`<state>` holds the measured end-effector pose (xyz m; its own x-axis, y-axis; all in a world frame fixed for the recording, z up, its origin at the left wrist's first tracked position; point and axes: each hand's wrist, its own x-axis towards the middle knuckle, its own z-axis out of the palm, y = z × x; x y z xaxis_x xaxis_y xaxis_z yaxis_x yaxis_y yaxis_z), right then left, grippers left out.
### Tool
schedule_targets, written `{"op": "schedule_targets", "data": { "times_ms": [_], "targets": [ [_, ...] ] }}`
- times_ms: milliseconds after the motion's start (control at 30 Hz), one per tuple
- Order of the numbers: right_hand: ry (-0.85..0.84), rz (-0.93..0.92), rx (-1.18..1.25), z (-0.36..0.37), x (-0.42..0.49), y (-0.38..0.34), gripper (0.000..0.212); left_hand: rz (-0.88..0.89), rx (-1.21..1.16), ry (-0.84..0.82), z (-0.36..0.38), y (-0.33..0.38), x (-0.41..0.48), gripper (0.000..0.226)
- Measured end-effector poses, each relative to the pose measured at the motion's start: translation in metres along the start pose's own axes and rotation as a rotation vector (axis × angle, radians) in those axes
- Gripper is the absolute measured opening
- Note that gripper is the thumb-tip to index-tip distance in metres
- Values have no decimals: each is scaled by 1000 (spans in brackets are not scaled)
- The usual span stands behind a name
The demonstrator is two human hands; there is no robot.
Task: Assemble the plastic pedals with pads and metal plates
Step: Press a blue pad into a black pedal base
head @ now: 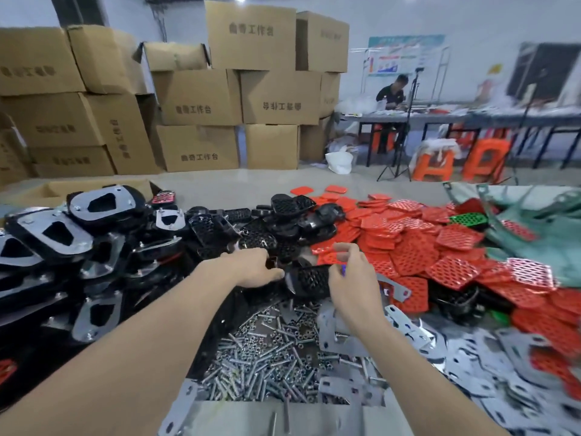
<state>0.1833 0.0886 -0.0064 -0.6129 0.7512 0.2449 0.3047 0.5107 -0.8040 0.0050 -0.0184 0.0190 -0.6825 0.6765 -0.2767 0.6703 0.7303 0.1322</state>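
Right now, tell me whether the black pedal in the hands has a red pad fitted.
Not fitted: the pedal shows only black through its grid, held between left hand and right hand.

Two hands (253, 268) (350, 280), one held pedal (309, 280), two orange stools (435, 166) (485, 163), one person (391, 94).

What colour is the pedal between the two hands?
The pedal is black, with a mesh of holes; the head view shows it.
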Motion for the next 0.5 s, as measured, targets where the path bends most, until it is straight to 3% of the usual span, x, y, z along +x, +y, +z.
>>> {"op": "schedule_targets", "data": {
  "times_ms": [67,200,300,367,500],
  "targets": [
    [16,6,47,-7,-2,1,31,-6,-46,-16,0,0,4,62],
    [48,16,131,-21,-9,-3,33,-53,-35,-41,0,2,3,87],
    [81,0,163,-34,-12,-4,33,-54,-41,20,-2,1,-2,92],
    [102,-19,191,-41,-14,-6,33,-32,-150,120,-8,5,-10,88],
    [48,-36,298,-48,-22,-12,27,55,-499,486,-32,20,-38,68]
  ]
}}
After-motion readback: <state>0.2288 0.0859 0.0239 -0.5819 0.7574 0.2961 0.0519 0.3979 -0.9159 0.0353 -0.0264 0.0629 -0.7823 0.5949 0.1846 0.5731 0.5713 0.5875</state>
